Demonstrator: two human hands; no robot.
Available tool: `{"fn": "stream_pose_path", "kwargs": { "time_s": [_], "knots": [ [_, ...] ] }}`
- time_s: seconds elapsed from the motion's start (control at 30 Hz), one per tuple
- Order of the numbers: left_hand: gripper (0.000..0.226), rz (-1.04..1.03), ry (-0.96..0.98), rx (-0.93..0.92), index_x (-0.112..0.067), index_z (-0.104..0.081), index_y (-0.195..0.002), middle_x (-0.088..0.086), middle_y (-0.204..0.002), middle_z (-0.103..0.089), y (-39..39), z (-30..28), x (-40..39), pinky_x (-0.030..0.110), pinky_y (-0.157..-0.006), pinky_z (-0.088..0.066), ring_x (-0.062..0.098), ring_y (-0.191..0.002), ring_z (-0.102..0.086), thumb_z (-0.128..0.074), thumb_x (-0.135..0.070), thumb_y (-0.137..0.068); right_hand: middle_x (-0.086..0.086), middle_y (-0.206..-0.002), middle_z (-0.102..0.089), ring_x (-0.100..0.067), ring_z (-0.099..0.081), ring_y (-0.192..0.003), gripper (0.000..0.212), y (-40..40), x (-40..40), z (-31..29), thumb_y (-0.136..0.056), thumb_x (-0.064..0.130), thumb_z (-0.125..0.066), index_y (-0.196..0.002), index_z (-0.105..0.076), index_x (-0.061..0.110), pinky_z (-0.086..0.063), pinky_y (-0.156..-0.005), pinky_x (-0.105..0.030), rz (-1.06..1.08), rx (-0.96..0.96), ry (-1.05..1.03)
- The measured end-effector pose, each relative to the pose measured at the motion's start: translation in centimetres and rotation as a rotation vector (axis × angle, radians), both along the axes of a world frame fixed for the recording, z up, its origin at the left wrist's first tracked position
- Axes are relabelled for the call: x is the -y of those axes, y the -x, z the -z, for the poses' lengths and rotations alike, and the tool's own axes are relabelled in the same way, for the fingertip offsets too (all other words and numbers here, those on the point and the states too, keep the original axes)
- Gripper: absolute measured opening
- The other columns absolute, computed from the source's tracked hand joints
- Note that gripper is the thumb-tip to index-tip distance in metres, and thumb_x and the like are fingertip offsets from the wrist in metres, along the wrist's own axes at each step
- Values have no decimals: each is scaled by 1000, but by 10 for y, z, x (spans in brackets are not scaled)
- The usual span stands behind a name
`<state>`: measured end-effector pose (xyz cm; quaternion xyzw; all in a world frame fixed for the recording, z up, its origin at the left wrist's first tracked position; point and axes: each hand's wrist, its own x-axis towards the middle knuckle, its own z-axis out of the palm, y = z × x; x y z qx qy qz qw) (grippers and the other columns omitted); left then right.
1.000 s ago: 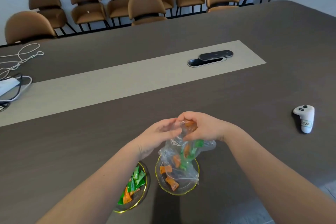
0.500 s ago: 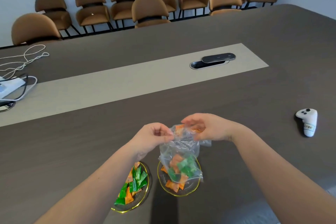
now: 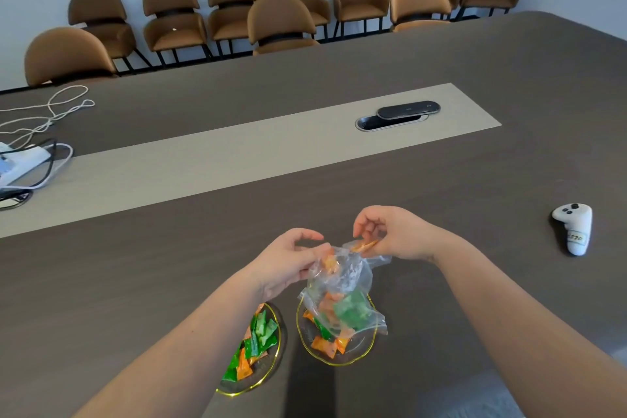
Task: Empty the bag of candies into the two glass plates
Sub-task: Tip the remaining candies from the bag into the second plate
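A clear plastic bag [image 3: 342, 295] with orange and green candies hangs upside down over the right glass plate [image 3: 364, 348]. My left hand [image 3: 288, 261] pinches its upper left corner. My right hand [image 3: 390, 234] pinches the upper right corner, with an orange candy caught in the plastic under its fingers. Several orange candies [image 3: 327, 344] lie on the right plate below the bag's mouth. The left glass plate [image 3: 271, 366], gold-rimmed, holds green and orange candies [image 3: 254, 346] and is partly covered by my left forearm.
Both plates sit near the front edge of a dark conference table [image 3: 475, 180]. A white controller [image 3: 575, 227] lies at the right. A cable port with a dark lid [image 3: 398, 114] is in the beige centre strip. A power strip and cables [image 3: 23, 159] lie far left. Brown chairs line the far side.
My hands have moved apart and stretched the top of the bag. The candies inside have slid down towards its mouth over the right plate.
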<state>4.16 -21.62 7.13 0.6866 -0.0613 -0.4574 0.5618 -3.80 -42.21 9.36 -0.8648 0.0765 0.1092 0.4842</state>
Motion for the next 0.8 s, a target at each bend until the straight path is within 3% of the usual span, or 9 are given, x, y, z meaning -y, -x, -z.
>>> {"fn": "stream_pose_path", "kwargs": {
  "time_s": [0.1, 0.27, 0.37, 0.47, 0.67, 0.8],
  "knots": [
    [30, 27, 39, -11, -4, -63, -106, 11, -90, -69, 0, -3, -1, 25, -76, -57, 18, -81, -64, -70, -13, -79, 4, -75, -52, -10, -46, -65, 29, -1, 0, 1, -68, 3, -77, -84, -63, 23, -44, -63, -20, -2, -7, 34],
    [20, 109, -79, 58, -8, -72, -97, 13, -95, -70, 2, 0, 1, 40, -93, -52, 21, -88, -63, -71, -18, -79, 5, -70, -49, -9, -44, -61, 26, -3, -5, 3, -70, 3, -76, -86, -63, 18, -43, -60, -20, 4, 8, 51],
    [7, 92, -122, 178, -13, -74, -79, 16, -88, -70, 4, 1, 2, 39, -89, -53, 22, -81, -61, -76, -11, -73, 4, -69, -49, -12, -45, -64, 24, -3, -6, 4, -70, 5, -78, -86, -65, 17, -43, -61, -21, 12, 7, 31],
    [8, 56, -160, 308, -16, -75, -66, 21, -86, -72, 0, 0, -1, 40, -85, -55, 20, -77, -60, -82, -14, -66, 6, -66, -51, -11, -46, -61, 24, -3, -2, 2, -68, 8, -80, -85, -67, 18, -42, -58, -18, 1, -31, 62],
    [28, 24, -187, 494, -2, -69, -69, 8, -70, -66, -8, -15, -5, 26, -63, -48, 14, -67, -54, -86, -22, -59, 10, -60, -54, -4, -48, -56, 22, -3, 5, -8, -62, 16, -86, -70, -67, 23, -42, -56, -17, -17, -97, 85],
    [22, 52, -155, 523, -10, -74, -72, 8, -78, -71, -13, -21, -7, 29, -70, -50, 12, -72, -58, -79, -31, -68, 10, -59, -55, -4, -48, -55, 21, -2, 12, -15, -60, 22, -88, -70, -70, 21, -41, -56, -19, -8, -103, 76]
  ]
}}
